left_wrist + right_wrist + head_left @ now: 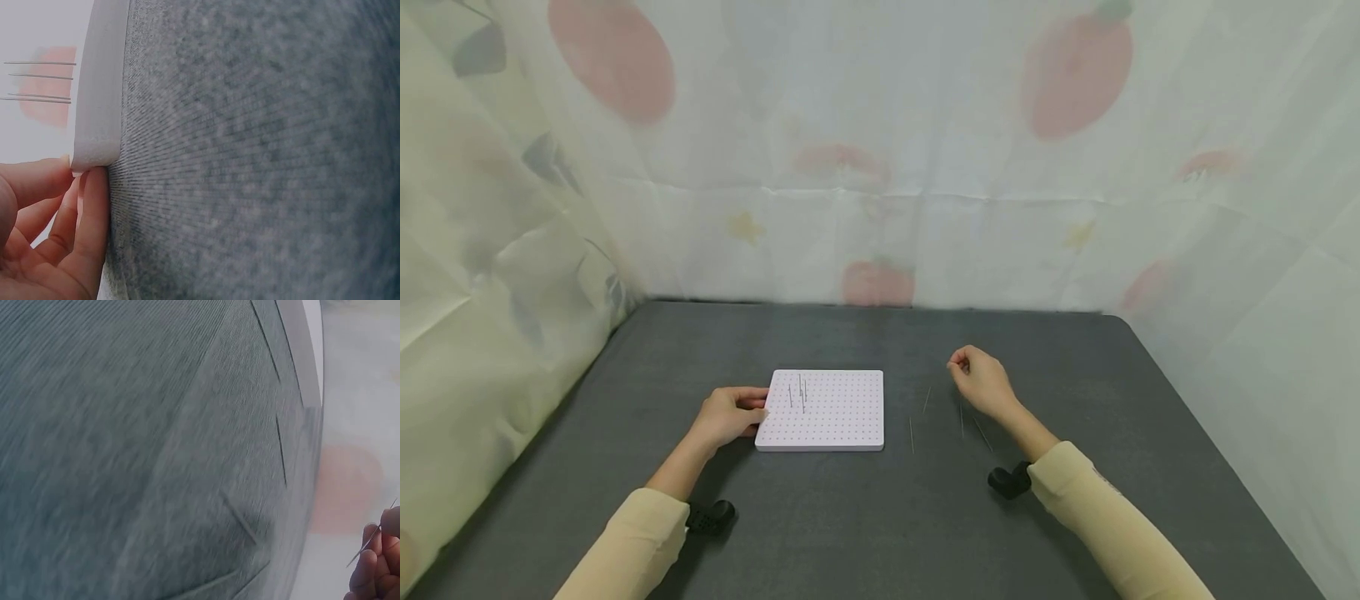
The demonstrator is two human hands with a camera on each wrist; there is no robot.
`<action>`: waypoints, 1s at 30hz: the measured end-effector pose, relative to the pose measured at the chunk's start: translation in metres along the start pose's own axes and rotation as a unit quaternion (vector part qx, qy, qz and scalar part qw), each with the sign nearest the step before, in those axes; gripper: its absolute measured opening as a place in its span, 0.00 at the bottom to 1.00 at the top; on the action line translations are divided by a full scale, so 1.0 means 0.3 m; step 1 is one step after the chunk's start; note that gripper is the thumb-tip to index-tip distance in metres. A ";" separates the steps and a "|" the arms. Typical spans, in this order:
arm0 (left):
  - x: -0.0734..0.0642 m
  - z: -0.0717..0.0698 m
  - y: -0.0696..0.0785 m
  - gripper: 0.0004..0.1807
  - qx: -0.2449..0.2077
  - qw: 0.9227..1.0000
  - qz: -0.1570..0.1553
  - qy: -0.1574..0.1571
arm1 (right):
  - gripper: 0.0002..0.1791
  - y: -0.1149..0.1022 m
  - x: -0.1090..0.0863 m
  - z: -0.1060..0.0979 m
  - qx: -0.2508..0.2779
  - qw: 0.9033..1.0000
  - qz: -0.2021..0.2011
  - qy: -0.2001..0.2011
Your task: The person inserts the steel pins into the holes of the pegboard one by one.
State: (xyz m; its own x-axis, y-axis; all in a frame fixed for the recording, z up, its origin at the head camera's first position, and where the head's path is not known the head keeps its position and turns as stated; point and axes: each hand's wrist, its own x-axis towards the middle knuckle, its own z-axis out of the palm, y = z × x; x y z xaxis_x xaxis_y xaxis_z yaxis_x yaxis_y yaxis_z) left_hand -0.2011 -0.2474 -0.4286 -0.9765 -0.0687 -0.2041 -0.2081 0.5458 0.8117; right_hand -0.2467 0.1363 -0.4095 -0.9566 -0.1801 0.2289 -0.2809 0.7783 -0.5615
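Observation:
My left hand [721, 417] grips the left edge of a white perforated board [835, 417] lying on the table. In the left wrist view the thumb lies at the upper edge and a finger [94, 212] is against the side near the table. Several thin metal needles [803, 403] stand upright in holes toward the board's back left. To the right of the board, my right hand [985, 385] is raised over the table. It pinches a thin needle [357, 555] between thumb and fingertips, seen slanting in the right wrist view.
Several loose needles lie on the dark grey table [865, 525] between the board and right forearm, among them one needle [912, 435] near the board and another needle [982, 435] by the right wrist. A white printed curtain [955, 250] hangs behind the table.

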 end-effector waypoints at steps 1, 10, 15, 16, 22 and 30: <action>0.000 0.000 0.000 0.23 0.001 1.000 0.001 0.001 | 0.07 -0.007 0.003 0.005 -0.002 1.000 -0.002 0.001; 0.000 0.004 -0.001 0.23 0.006 1.000 0.002 0.003 | 0.04 -0.051 0.018 0.054 0.011 0.998 -0.053 -0.023; 0.004 0.004 -0.005 0.23 0.003 1.000 0.000 0.000 | 0.04 -0.088 0.027 0.083 0.031 0.997 -0.066 -0.032; 0.005 0.004 -0.007 0.23 0.002 1.000 0.001 -0.001 | 0.03 -0.097 0.028 0.088 0.035 0.997 -0.066 -0.032; 0.010 0.004 -0.013 0.23 0.001 1.000 0.005 0.001 | 0.02 -0.143 0.042 0.128 0.058 0.996 -0.064 -0.030; 0.009 0.003 -0.010 0.23 0.001 1.000 0.004 0.002 | 0.02 -0.196 0.059 0.176 0.079 0.994 -0.076 -0.017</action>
State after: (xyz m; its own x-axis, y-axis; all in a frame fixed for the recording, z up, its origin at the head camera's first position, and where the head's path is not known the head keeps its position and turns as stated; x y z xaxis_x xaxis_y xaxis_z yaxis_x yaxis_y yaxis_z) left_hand -0.2032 -0.2484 -0.4320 -0.9785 -0.0676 -0.1949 -0.1997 0.5486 0.8119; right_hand -0.2512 0.0555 -0.4146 -0.9036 -0.3113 0.2943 -0.4282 0.6370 -0.6409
